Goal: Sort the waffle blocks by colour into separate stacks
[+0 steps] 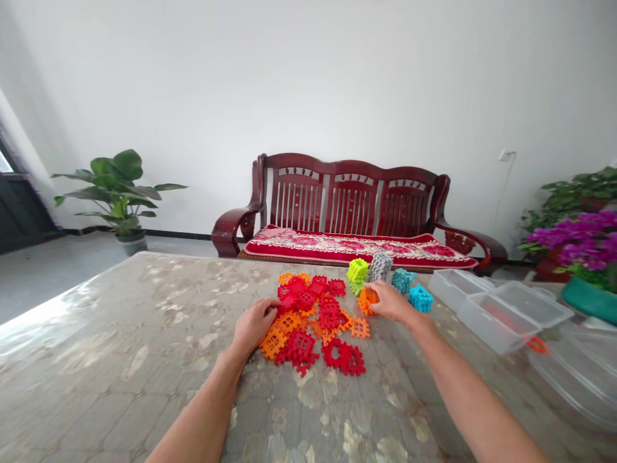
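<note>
Red and orange square plastic interlocking tiles, with toothed edges and window-like openings, lie in a loose pile (304, 300) on the table. My left hand (253, 328) rests at the pile's left edge, thumb and forefinger slightly apart; no tile shows between them. To the right of the pile, my right hand (391, 302) has its fingers on a small orange stack of tiles (367, 300), its thumb side partly hiding it. Behind and beside that hand stand a lime-green stack (357, 273), a grey stack (380, 266), a teal stack (403, 279) and a bright blue stack (421, 298).
A clear plastic divided box (501, 315) stands at the right, with a clear lid (578, 373) and an orange piece (537, 345) by it. Purple flowers in a teal pot (590, 299) are at the far right. A wooden bench (354, 199) stands beyond the patterned tabletop (120, 360).
</note>
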### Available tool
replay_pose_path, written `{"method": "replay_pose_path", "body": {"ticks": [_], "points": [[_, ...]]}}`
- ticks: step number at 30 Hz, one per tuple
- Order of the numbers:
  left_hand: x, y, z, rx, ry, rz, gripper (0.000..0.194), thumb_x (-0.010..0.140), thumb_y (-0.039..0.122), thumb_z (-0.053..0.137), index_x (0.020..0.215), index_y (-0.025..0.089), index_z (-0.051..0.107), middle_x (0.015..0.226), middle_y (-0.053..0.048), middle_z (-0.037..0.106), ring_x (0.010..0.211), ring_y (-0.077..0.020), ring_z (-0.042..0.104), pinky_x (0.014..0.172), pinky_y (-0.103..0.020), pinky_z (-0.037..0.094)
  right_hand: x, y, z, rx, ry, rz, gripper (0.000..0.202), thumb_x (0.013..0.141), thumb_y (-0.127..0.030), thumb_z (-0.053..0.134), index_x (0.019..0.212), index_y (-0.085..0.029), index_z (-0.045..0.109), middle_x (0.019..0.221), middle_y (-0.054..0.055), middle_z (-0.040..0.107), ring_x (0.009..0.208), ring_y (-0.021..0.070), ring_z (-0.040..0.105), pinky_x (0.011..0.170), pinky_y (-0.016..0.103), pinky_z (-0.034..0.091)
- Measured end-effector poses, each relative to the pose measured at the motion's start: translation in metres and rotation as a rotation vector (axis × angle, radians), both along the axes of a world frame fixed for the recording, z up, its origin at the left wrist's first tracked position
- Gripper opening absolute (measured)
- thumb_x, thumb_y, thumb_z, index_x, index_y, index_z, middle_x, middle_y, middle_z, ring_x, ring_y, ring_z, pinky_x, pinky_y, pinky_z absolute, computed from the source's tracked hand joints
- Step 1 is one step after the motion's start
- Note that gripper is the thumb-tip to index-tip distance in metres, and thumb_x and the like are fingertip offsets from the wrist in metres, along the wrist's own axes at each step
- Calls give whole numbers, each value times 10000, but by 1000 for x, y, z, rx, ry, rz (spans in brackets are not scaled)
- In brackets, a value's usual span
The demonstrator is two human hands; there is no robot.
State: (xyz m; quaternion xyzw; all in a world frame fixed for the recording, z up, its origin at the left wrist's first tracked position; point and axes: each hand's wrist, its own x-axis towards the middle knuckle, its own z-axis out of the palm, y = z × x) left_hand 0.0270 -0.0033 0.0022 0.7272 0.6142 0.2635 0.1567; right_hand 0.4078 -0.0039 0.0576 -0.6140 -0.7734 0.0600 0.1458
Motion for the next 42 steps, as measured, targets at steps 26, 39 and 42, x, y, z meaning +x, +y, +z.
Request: {"method": "replay_pose_path", "body": {"ticks": [26,39,42], "points": [[-1,0,0,-8,-10,-6,306,854,273,457,1037,277,702,1128,8,729,1026,-160,655,942,-252,458,-103,-28,-12,-10,12,464,610,673,-22,514,1199,-282,680,1348,50,590,1293,250,459,1104,443,344],[-1,1,-1,10,-26,1,301,842,274,465,1022,286,706,1113,9,729,1015,-162,659,918,-249,466,-83,-41,-16,-41,81,-33,606,714,-155,574,1318,-203,557,1316,94,623,1214,253,566,1027,374,419],[0,1,-1,4,-23,-5,302,847,275,459,1027,282,702,1124,8,726,1015,-160,658,926,-250,461,-89,-52,-14,-77,-28,-88,621,716,-256,625,1329,-209,542,1301,113,631,1194,294,572,998,400,425]]}}
